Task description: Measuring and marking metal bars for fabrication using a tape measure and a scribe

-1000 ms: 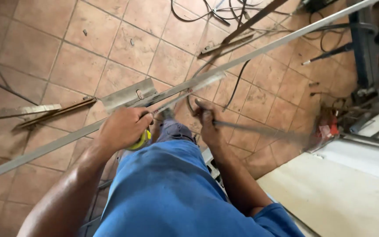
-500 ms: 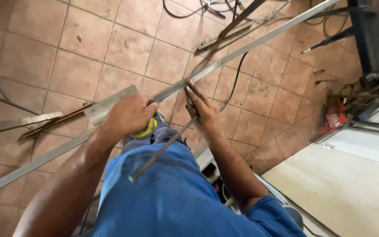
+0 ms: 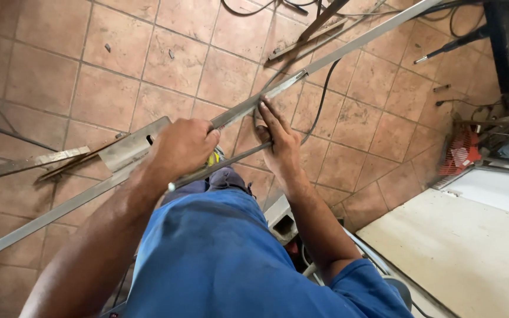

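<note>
A long grey metal bar runs slantwise from lower left to upper right above the tiled floor. My left hand is closed around the bar near its middle, with a small yellow object tucked beneath the fingers. My right hand is just to the right. Its fingers lie stretched along the bar and its palm pins a thin metal strip that slants back toward my blue-clad knee.
Loose metal offcuts and a flat plate lie on the floor at left. Black cables trail at the top. A red object sits at right beside a pale board. A concrete block is under my leg.
The thin strip has swung from pointing right to slanting down-left across my knee. My right hand has flattened onto the bar. My left hand has kept its grip.
</note>
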